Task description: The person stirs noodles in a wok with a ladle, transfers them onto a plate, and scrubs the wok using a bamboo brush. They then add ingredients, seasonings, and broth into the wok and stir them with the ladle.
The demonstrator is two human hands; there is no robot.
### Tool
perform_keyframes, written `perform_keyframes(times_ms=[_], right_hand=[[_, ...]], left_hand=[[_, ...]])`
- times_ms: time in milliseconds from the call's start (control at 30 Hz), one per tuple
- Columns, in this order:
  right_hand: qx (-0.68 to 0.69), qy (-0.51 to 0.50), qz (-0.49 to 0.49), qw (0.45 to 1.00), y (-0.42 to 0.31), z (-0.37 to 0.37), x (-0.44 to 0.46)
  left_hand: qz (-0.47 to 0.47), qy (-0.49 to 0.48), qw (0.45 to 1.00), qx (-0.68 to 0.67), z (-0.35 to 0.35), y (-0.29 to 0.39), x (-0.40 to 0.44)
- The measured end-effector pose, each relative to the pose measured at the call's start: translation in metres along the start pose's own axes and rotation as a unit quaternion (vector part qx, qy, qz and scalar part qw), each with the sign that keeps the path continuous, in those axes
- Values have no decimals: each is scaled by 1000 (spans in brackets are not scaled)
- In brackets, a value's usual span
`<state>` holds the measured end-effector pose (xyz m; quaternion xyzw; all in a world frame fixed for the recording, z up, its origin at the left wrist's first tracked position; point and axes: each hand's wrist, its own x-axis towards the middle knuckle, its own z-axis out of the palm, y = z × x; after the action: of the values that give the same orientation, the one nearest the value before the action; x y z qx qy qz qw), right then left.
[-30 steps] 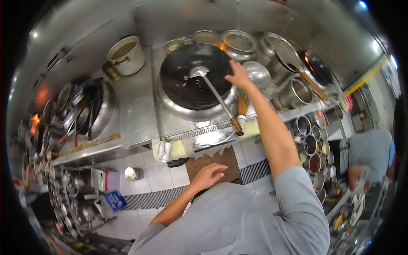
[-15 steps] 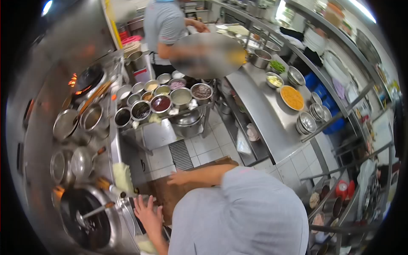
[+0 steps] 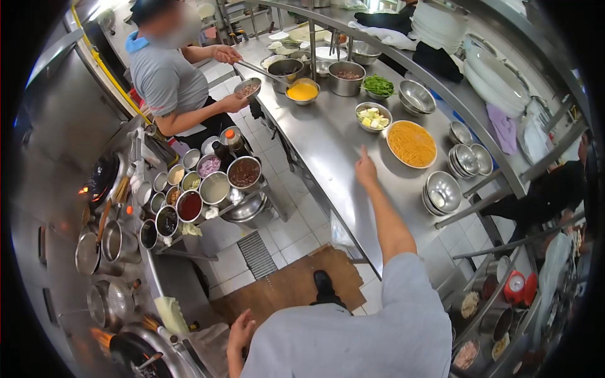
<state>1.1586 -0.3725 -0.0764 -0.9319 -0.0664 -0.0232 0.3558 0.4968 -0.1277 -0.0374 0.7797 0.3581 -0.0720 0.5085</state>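
Note:
My right hand (image 3: 365, 169) reaches over the steel counter (image 3: 315, 142), index finger stretched out, holding nothing. Just beyond its fingertip stands a steel bowl of pale yellow and white chunks (image 3: 372, 118). To its right lies a round dish of orange noodle-like strands (image 3: 411, 144). A bowl of yellow liquid (image 3: 303, 91) and a bowl of green vegetables (image 3: 378, 85) stand farther back. My left hand (image 3: 241, 330) hangs low beside my body, fingers loosely apart, with nothing in it.
A co-worker (image 3: 170, 82) at the back left holds a ladle and a bowl of food. Sauce and seasoning pots (image 3: 190, 205) fill a stand at the left. A wok (image 3: 135, 354) sits on the lower-left stove. Stacked steel bowls (image 3: 443, 192) line the counter's right side.
The view has swung from the stove to the counter. My right hand has moved out over the counter, and my left hand is away from the stove edge. The co-worker now holds a bowl and ladle.

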Motion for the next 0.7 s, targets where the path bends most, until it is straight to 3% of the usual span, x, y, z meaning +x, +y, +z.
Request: perform_keyframes(times_ms=[67,133,200,233,267,333,400,467,533,600,700], right_hand=[[25,116,-33,992,4,-5,45],[1,88,50,995,2,-15,94],[-73,246,-88,962,76,39,165],[-27,125,-2,992,76,30,177],[13,-1,82,997,75,20,182],[34,-24,105,994,79,24,191],[42,-7,107,993,55,13,169],[-58,99,3,993,71,37,155],[-50,60,21,997,48,26,109],[-51,98,-6,994,37,30,44],[-61,93,-116,987,7,22,-82]], left_hand=[[-46,13,999,6,14,-68,-3],[-116,35,992,-27,25,-128,-26],[-130,54,990,-17,41,-217,-65],[-120,62,990,27,49,-256,-83],[-188,72,979,-2,51,-250,-111],[-294,91,950,-58,60,-232,-144],[-332,108,932,-94,74,-228,-167],[-342,115,925,-122,90,-228,-179],[-334,117,924,-144,104,-232,-180],[-317,116,927,-161,116,-243,-174],[-283,113,935,-183,127,-265,-160]])
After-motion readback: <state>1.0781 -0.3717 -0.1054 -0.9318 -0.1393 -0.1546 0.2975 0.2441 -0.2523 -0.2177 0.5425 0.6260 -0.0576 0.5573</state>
